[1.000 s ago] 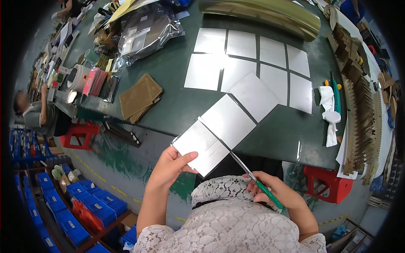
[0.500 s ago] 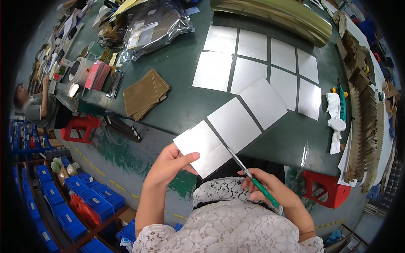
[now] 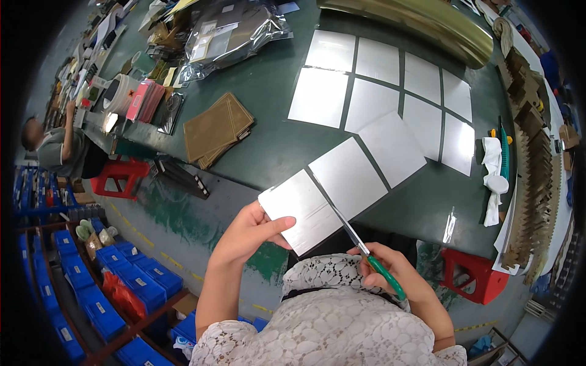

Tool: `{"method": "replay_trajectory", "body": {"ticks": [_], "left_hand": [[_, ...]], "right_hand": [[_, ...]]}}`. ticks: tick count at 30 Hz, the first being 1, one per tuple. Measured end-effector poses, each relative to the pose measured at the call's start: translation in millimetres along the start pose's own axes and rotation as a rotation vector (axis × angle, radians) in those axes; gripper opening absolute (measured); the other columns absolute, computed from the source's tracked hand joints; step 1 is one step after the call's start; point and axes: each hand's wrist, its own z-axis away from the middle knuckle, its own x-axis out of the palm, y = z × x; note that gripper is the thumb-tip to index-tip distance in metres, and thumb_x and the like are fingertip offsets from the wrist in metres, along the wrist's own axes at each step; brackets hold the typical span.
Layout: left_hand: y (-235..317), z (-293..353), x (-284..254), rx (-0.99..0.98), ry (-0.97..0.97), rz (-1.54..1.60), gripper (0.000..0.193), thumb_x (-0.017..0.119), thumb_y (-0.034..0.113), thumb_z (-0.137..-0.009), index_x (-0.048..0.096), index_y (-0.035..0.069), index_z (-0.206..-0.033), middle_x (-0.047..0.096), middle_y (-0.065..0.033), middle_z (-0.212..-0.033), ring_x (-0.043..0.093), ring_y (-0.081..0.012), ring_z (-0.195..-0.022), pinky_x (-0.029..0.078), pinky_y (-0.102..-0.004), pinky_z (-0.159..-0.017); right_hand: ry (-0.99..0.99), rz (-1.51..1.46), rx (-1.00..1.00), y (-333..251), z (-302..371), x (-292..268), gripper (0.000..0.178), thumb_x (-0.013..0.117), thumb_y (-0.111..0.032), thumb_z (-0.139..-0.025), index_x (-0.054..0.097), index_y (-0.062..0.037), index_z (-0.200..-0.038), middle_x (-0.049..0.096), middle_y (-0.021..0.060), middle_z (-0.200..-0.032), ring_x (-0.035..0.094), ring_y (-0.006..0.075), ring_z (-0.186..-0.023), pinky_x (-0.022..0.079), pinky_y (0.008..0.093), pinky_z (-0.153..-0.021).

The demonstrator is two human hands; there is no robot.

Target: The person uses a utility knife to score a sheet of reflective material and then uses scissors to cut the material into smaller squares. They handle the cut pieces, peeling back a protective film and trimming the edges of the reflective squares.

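My left hand [image 3: 253,227] pinches the near end of a strip of silvery white rectangular panels [image 3: 348,173], thumb on top. Dark gaps divide the panels, and the strip's far end rests over the table. In my right hand [image 3: 390,268] is a pair of scissors [image 3: 379,271] with green handles and metal blades. The blades lie along the dark gap between the nearest panel and the one beyond it. Whether they are parted there is hard to make out. Beyond the strip, a sheet of similar white panels [image 3: 317,96] lies flat on the green table [image 3: 262,152].
Brown rectangular pieces [image 3: 213,129] are stacked on the table's left. At the back lie a gold roll [image 3: 421,27] and a clear-wrapped bundle [image 3: 235,36]. White cloth strips [image 3: 492,177] lie right. Red stools [image 3: 470,277] and blue bins [image 3: 101,311] stand below; a person [image 3: 58,146] sits far left.
The view has shifted slightly, so the table and panels appear a little farther right. Both hands keep their grips, and the scissors stay at the same gap.
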Motion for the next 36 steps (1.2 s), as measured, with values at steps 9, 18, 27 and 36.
{"method": "replay_trajectory", "body": {"ticks": [9, 18, 27, 36], "left_hand": [[2, -1, -6, 0.014, -0.024, 0.035, 0.036, 0.066, 0.009, -0.086, 0.055, -0.005, -0.118, 0.065, -0.0128, -0.103, 0.067, -0.0169, -0.084, 0.059, -0.0281, -0.062], [4, 0, -11, -0.019, -0.037, 0.035, 0.036, 0.066, 0.009, -0.086, 0.055, -0.006, -0.117, 0.066, -0.0120, -0.100, 0.067, -0.0153, -0.081, 0.059, -0.0270, -0.062], [7, 0, -20, 0.013, -0.026, 0.044, 0.037, 0.067, 0.010, -0.086, 0.055, -0.006, -0.117, 0.066, -0.0110, -0.096, 0.066, -0.0140, -0.075, 0.058, -0.0250, -0.059], [10, 3, -21, 0.021, -0.043, 0.028, 0.033, 0.066, 0.007, -0.086, 0.055, -0.006, -0.115, 0.066, -0.0107, -0.095, 0.066, -0.0132, -0.073, 0.057, -0.0242, -0.058]], "right_hand": [[-0.025, -0.076, 0.035, -7, -7, 5, 0.049, 0.075, -0.016, -0.079, 0.055, -0.0033, -0.122, 0.050, -0.0014, -0.077, 0.047, 0.0055, -0.070, 0.039, 0.0202, -0.065], [-0.008, -0.095, -0.093, -7, -32, 16, 0.074, 0.069, -0.055, -0.079, 0.052, 0.0030, -0.122, 0.051, -0.0005, -0.073, 0.043, 0.0023, -0.053, 0.032, 0.0170, -0.045], [-0.021, -0.104, -0.101, -11, -48, 23, 0.061, 0.068, -0.043, -0.082, 0.053, 0.0015, -0.122, 0.049, -0.0018, -0.074, 0.043, 0.0028, -0.057, 0.034, 0.0175, -0.049], [-0.014, -0.088, -0.141, -5, -58, 29, 0.059, 0.062, -0.053, -0.086, 0.053, 0.0026, -0.102, 0.051, 0.0013, -0.071, 0.044, 0.0044, -0.049, 0.034, 0.0187, -0.043]]}}
